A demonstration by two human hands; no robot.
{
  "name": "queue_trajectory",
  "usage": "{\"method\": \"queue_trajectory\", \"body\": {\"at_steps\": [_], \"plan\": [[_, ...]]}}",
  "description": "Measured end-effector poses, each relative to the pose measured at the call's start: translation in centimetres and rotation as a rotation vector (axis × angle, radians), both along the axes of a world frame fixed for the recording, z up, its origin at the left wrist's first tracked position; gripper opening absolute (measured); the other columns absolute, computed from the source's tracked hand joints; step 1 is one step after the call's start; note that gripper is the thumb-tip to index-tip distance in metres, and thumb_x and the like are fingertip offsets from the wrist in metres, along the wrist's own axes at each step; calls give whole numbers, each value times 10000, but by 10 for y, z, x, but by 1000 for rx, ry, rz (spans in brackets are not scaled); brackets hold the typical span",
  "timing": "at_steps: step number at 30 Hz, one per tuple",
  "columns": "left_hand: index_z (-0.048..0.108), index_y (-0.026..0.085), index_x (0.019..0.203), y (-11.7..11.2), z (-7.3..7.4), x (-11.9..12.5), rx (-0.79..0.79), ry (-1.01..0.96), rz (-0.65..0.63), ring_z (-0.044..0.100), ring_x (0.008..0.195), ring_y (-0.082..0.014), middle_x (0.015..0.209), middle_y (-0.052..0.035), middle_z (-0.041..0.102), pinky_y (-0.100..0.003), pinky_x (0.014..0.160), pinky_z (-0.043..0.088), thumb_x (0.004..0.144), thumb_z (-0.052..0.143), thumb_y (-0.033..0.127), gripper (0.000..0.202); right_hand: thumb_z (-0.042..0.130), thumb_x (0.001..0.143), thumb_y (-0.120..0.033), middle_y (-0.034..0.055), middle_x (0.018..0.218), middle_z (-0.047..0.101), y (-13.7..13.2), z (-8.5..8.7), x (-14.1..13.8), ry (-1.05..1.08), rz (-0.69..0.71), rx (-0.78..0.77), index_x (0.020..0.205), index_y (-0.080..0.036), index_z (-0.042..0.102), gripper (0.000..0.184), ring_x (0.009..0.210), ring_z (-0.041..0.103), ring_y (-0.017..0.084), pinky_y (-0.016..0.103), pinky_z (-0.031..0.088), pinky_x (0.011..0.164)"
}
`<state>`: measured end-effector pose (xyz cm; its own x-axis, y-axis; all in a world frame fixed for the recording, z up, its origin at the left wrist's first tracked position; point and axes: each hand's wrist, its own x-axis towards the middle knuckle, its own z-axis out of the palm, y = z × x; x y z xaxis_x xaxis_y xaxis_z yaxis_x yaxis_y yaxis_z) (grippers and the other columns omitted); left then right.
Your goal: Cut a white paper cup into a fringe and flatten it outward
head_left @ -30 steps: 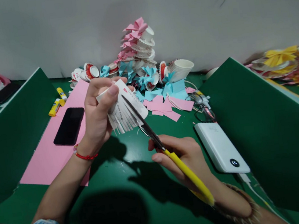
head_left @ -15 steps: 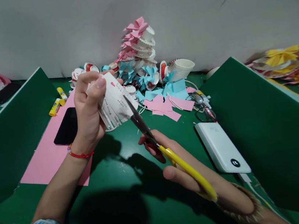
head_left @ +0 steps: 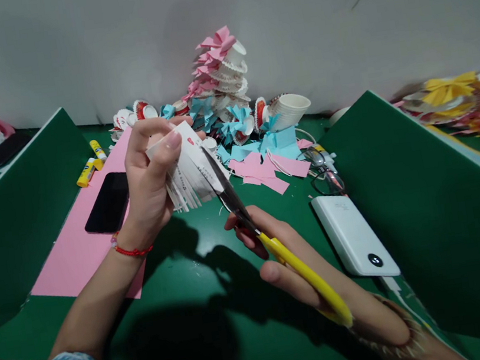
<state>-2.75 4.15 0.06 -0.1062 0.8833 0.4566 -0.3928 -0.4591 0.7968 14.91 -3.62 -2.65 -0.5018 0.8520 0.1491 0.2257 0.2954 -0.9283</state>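
A white paper cup [head_left: 192, 157] with small print is pinched between the thumb and fingers of my left hand [head_left: 152, 162]. Its lower side is slit into several thin strips. Yellow-handled scissors [head_left: 299, 264] are in my right hand [head_left: 271, 247], thumb and fingers around the handles. The scissor blades are parted, with the cup's paper wall between them near its right edge. Part of the cup is hidden behind my left fingers.
A black phone [head_left: 107, 203] lies on a pink sheet [head_left: 66, 258], near yellow glue sticks [head_left: 87, 173]. Behind stand a stack of fringed cups [head_left: 230, 77] and whole cups [head_left: 290, 110]. Paper scraps [head_left: 257, 171], glasses [head_left: 327, 179] and a white power bank [head_left: 355, 235] sit right. Green dividers [head_left: 426, 207] flank the desk.
My left hand and the cup have moved slightly right and down. The scissor blades have gone from beside the paper's edge to around it.
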Motion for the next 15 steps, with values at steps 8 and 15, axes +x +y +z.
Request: {"method": "queue_trajectory", "body": {"at_steps": [8,15], "plan": [[576,214,813,1,-3,0,60,-33,-73,701,802,-160,930,-1,684,-272,671,568,781,660,252,97,430,785,-764,16,802,465,0,0,-1,7,-4,-11,1041,-187,506,636,677,388,144,249,356,559],[580,234,801,-2,-1,0,27,-43,-91,700,937,-209,931,-1,689,-362,814,586,784,667,274,97,390,787,-783,-15,708,416,0,1,-2,-10,-31,-4,1006,-182,519,652,608,329,125,252,293,524]]}}
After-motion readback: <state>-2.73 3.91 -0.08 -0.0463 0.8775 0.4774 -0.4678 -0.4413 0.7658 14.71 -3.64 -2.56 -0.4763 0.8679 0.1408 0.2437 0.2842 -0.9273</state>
